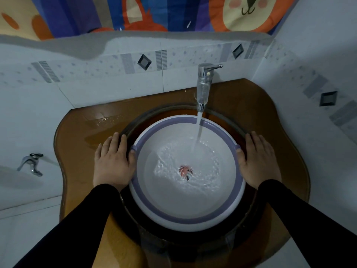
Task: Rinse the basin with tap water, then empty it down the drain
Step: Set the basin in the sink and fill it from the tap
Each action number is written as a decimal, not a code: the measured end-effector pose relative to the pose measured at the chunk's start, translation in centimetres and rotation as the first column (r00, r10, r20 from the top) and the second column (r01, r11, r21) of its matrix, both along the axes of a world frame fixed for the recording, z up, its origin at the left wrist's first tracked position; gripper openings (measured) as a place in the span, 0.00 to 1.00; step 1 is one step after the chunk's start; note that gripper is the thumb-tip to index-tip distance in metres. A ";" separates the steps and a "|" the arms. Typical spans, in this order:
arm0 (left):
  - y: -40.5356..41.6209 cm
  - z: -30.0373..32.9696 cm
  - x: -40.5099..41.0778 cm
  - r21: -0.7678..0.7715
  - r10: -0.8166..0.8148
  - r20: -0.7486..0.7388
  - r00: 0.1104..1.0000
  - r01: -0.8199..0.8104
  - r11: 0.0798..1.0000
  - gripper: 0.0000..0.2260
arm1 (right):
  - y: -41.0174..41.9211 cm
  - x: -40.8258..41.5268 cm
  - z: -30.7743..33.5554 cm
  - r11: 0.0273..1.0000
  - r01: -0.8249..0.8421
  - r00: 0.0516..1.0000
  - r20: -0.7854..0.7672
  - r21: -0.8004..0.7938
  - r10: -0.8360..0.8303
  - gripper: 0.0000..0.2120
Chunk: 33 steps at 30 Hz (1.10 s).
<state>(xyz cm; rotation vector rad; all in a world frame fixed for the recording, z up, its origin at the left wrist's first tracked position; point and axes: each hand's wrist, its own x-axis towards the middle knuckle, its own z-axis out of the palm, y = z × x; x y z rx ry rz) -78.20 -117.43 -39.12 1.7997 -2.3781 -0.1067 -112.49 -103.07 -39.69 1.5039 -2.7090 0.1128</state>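
Note:
A round white basin (193, 213) with a purple rim sits inside the dark glass sink bowl (249, 219). A chrome tap (203, 86) at the back runs a stream of water (199, 130) into the basin, and shallow rippling water covers its bottom around a small reddish picture. My left hand (114, 161) holds the basin's left rim, thumb hooked over the edge and fingers down its outside. My right hand (257, 159) holds the right rim the same way.
The sink is set in an amber glass counter (81, 132) with a puddle at its back left. Tiled walls close in behind and at the right. A second chrome tap (31, 163) sticks out of the left wall. A colourful curtain (154, 12) hangs above.

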 end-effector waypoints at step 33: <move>0.1 0.1 -0.1 -0.003 0.005 -0.007 1.000 -0.005 1.000 0.29 | 0.0 0.0 0.0 1.000 -0.003 1.000 -0.006 0.006 0.003 0.31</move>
